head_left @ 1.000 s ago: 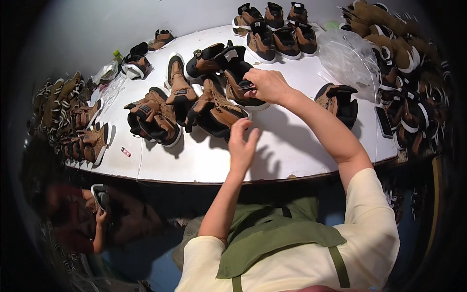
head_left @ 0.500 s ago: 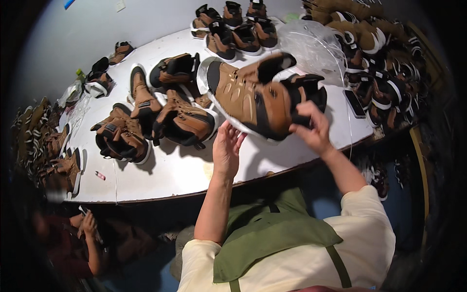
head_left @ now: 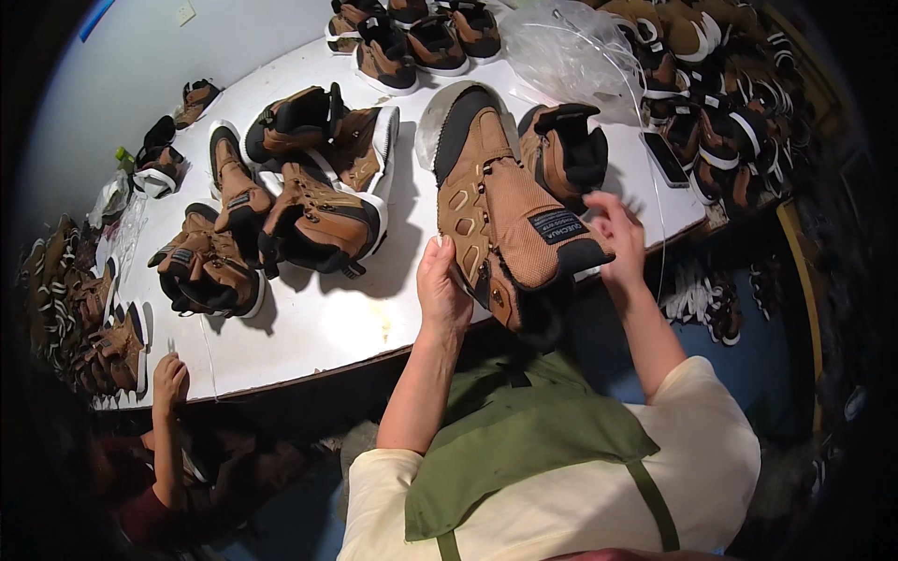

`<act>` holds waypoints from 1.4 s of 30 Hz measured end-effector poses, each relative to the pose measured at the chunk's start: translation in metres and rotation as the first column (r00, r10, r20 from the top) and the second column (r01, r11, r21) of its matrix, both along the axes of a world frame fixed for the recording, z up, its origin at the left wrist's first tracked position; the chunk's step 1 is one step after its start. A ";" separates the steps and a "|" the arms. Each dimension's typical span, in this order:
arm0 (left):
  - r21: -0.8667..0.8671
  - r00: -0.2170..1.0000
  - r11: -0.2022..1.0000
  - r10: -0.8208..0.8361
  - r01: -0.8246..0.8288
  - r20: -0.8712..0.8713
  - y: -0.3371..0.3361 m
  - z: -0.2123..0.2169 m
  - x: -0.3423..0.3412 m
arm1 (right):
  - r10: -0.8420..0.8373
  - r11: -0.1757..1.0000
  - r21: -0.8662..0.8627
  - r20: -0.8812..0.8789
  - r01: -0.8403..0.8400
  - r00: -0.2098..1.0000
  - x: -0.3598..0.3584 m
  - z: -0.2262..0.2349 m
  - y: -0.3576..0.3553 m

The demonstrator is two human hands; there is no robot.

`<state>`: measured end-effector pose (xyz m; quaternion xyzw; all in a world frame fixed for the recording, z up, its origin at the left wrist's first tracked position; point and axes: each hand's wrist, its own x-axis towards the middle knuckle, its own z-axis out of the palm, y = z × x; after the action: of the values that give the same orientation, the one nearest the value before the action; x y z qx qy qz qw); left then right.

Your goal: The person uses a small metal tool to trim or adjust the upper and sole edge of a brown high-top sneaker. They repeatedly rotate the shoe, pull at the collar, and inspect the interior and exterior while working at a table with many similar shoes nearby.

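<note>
A brown and black hiking boot (head_left: 510, 201) is held up over the table's front edge, toe pointing away and its tongue with a dark label facing up. My left hand (head_left: 443, 290) grips it along the left side, thumb on the upper. At the tip of the tongue is my right hand (head_left: 619, 241), its fingers curled and slightly blurred against the black edge. Just beyond the held boot, another brown boot (head_left: 565, 154) stands upright on the white table (head_left: 327, 341), partly hidden by it.
Several matching boots (head_left: 318, 215) are clustered left of centre, with more at the back (head_left: 412, 47). A clear plastic bag (head_left: 571, 51) and a black phone (head_left: 664, 159) lie on the right, beside heaped shoes (head_left: 730, 140). Another person's hand (head_left: 170, 379) is at lower left.
The held boot has turned from its side so its tongue now faces up, and its opening points toward me. My right hand has moved from the collar to the tongue. The other person's hand has risen.
</note>
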<state>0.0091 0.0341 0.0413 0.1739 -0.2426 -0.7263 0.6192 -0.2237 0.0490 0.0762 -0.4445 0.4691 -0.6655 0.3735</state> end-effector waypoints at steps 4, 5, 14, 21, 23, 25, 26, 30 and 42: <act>-0.003 1.000 1.000 -0.009 0.009 -0.004 0.004 0.000 -0.001 | 0.169 0.973 0.135 0.120 -0.185 0.978 0.028 -0.022 -0.025; 0.033 1.000 0.999 -0.016 0.017 -0.006 0.003 -0.003 0.001 | 0.274 0.946 0.133 0.157 -0.295 0.949 0.033 -0.024 -0.024; 0.099 0.995 0.994 0.031 -0.040 0.092 0.017 -0.017 -0.002 | 0.180 0.830 0.308 0.641 -0.465 0.746 0.069 -0.022 -0.022; 0.072 0.995 0.997 0.001 -0.008 0.101 0.025 -0.008 -0.006 | 0.376 0.781 0.239 0.558 -0.577 0.740 0.059 -0.024 -0.032; 0.048 0.992 0.999 -0.009 0.003 0.130 0.029 -0.006 -0.007 | 0.405 0.771 0.230 0.541 -0.593 0.737 0.060 -0.025 -0.033; 0.048 0.986 0.999 -0.033 0.026 0.161 0.033 -0.006 -0.008 | 0.422 0.766 0.228 0.529 -0.602 0.737 0.057 -0.026 -0.037; 0.049 0.983 0.998 -0.046 0.038 0.176 0.035 -0.006 -0.008 | 0.432 0.761 0.223 0.525 -0.609 0.733 0.057 -0.026 -0.039; -0.010 0.976 0.998 -0.060 0.064 0.209 0.037 -0.015 -0.004 | 0.447 0.753 0.226 0.514 -0.618 0.733 0.057 -0.026 -0.040; 0.011 0.963 0.999 -0.041 0.040 0.268 0.043 -0.009 0.003 | 0.470 0.742 0.230 0.491 -0.630 0.733 0.058 -0.026 -0.045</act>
<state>0.0122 0.0771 0.0324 0.2672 -0.3258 -0.7093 0.5651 -0.1655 0.0042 0.0501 -0.3370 0.3456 -0.4928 0.7240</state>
